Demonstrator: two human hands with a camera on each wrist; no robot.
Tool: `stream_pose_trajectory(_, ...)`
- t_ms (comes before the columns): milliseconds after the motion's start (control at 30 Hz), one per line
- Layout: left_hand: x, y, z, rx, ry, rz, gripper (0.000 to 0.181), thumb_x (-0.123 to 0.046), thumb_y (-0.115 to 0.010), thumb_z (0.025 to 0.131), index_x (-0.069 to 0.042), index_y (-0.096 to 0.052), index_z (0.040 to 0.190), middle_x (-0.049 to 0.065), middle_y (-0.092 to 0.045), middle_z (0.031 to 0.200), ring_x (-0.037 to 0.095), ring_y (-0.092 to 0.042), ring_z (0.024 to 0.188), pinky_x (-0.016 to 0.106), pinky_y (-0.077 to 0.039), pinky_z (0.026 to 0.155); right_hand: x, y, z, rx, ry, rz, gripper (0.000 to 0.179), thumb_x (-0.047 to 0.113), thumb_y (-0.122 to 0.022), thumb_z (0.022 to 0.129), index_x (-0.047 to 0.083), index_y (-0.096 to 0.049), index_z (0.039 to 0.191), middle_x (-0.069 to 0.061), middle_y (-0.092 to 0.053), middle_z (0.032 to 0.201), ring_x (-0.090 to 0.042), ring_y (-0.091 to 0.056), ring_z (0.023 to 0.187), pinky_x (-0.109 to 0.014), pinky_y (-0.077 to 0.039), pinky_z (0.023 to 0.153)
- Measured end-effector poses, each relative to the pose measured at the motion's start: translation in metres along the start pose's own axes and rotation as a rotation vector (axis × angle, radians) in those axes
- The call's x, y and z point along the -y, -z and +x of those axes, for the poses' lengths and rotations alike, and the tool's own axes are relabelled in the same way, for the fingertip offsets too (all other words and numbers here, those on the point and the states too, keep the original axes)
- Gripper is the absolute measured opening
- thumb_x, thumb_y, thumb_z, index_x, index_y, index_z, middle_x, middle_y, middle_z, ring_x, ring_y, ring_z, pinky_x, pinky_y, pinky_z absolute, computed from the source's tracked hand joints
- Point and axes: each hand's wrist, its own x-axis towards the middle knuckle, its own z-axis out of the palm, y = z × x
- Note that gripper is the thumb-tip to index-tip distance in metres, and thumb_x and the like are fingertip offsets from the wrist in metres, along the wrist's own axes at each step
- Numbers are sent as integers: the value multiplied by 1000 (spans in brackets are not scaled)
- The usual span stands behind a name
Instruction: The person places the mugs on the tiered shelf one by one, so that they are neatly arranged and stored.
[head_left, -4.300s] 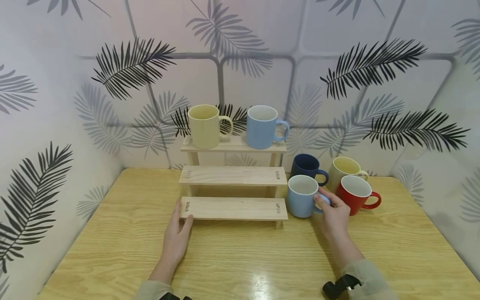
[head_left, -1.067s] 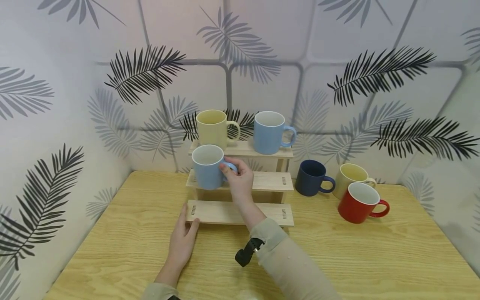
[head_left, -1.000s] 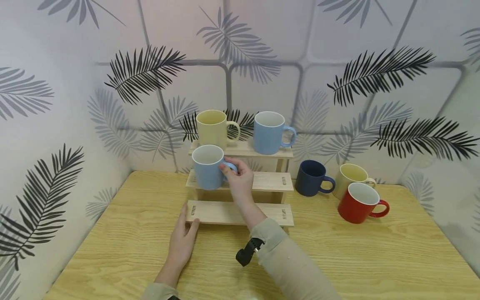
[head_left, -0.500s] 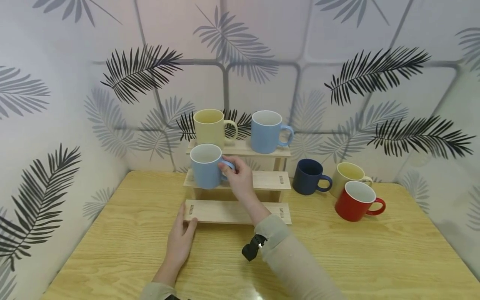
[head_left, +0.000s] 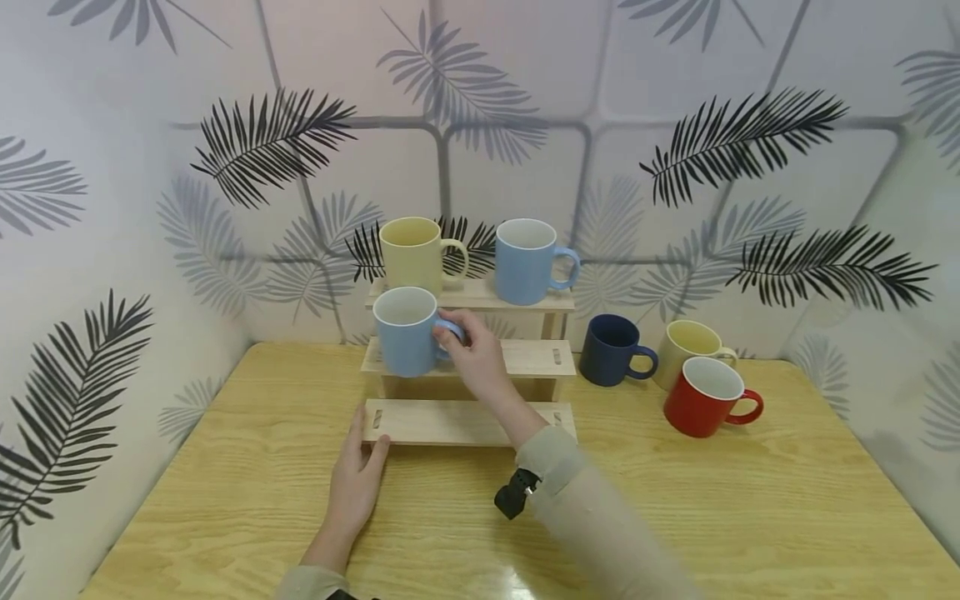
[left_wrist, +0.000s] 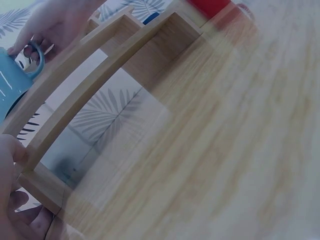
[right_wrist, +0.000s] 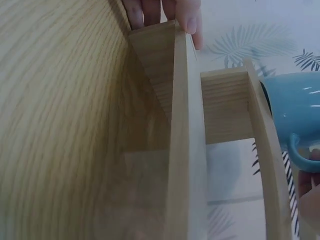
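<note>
My right hand (head_left: 480, 354) pinches the handle of a light blue mug (head_left: 405, 337) at the left end of the middle step of a wooden three-step rack (head_left: 457, 422). In the right wrist view, the base of this blue mug (right_wrist: 295, 107) lies right at the step's board, with a thin dark gap along part of it. My left hand (head_left: 355, 483) grips the left end of the lowest step. Its thumb lies at the front edge and its fingers along the side. On the top step stand a yellow mug (head_left: 411, 258) and a second light blue mug (head_left: 525, 265).
Right of the rack, on the wooden table (head_left: 675, 517), stand a navy mug (head_left: 606, 354), another yellow mug (head_left: 678, 346) and a red mug (head_left: 697, 404). The red one partly hides the yellow one. A patterned wall (head_left: 517, 67) rises behind the rack.
My right hand has carried the light blue mug from the table right of the rack leftward to the middle step. Over the last second it has hardly moved. My left hand stays put.
</note>
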Motion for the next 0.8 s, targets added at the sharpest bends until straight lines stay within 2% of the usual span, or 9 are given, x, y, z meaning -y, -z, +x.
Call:
stream_pose_trajectory(133,-1,1,0,3,13,-1,69,-42,-43,101,-16,-8,155,12,-13,158,29,-16,142,45,-24,112,1,13,-4,70,36,-126,46,21,-66,92,7,-52,133,-11,-57,119,-22,-55,99,-38,-49,87)
stream_pose_trajectory(200,-1,1,-1,2,14,-1,69,-41,-43,101,-17,-7,155,12,-13,158,29,-17,142,46,-25,112,0,21,-6,100,65,-174,54,20,-68,90,6,-47,137,-12,-53,126,-25,-53,104,-41,-47,92)
stream_pose_trajectory(400,-2,0,-1,2,3,-1,68,-40,-43,102,-18,-7,155,14,-14,157,31,-19,141,46,-27,111,-1,50,-22,165,152,-272,59,18,-70,88,5,-44,140,-15,-45,136,-34,-48,118,-48,-42,98)
stream_pose_trajectory(533,-2,0,-1,-1,0,0,68,-40,-43,102,-18,-7,155,14,-14,157,31,-18,142,46,-27,111,-4,71,-36,176,195,-360,57,18,-71,87,4,-47,137,-16,-43,138,-33,-45,122,-48,-41,99)
stream_pose_trajectory(700,-2,1,-1,-2,4,3,68,-41,-43,101,-17,-8,155,14,-14,157,30,-17,142,47,-27,110,-13,100,-54,151,296,-403,53,9,-75,82,-2,-52,129,-20,-45,134,-36,-40,124,-55,-36,99)
stream_pose_trajectory(800,-1,1,-1,-3,9,9,69,-42,-43,101,-16,-9,155,14,-14,157,31,-17,142,47,-27,110,-16,119,-64,132,287,-431,53,7,-76,81,-3,-53,127,-20,-46,133,-37,-41,123,-56,-38,96)
